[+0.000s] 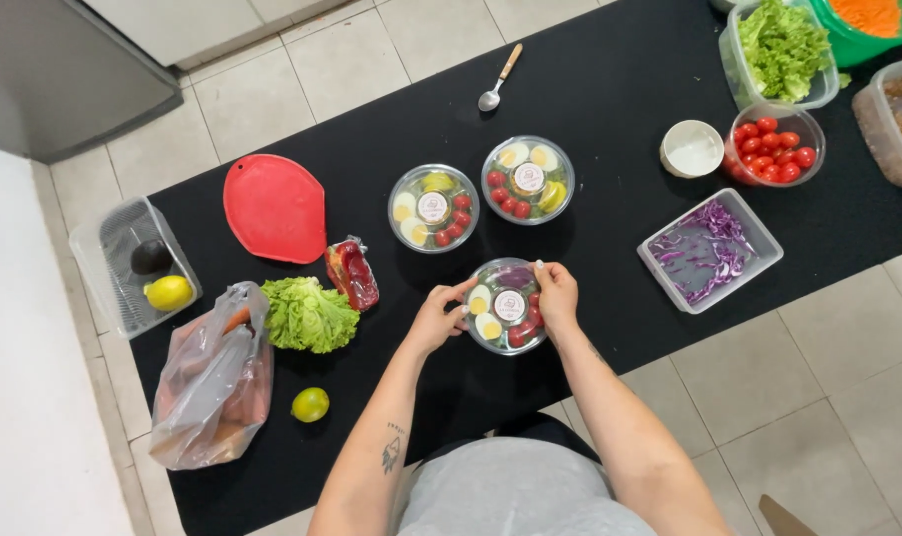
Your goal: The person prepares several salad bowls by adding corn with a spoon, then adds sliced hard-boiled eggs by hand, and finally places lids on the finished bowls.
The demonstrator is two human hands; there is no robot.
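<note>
Brimming lidded salad bowl point(505, 306), stickered.

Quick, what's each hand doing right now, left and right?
Left hand: fingers closed on the left edge of the near salad bowl.
Right hand: fingers closed on the same bowl's right edge.

Salad bowl point(507, 306) clear glossy plastic; tablecloth point(610, 89) matt black cloth; spoon point(497, 79) shiny metal, wooden handle.
</note>
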